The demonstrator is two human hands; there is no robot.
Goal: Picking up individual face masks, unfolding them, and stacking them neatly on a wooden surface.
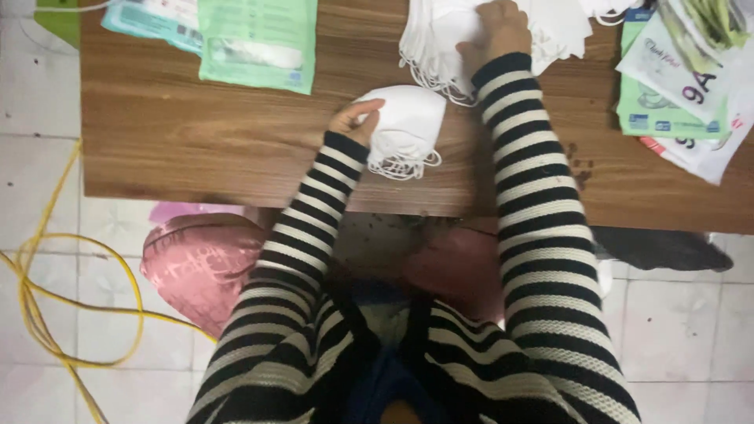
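White folded fabric masks [404,129] sit stacked near the desk [196,149] front edge, steadied by the left hand [357,118], its fingers curled on them. Right hand [495,31] pinches into the loose white mask pile [440,47] at the far edge.

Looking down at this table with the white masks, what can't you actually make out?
- Head view: the big mask pile is cut off by the top edge.
- The right hand hides its fingertips in that pile.
- The small mask stack under the left hand: count unclear, layers merge.
- Green packets: tops cut off.
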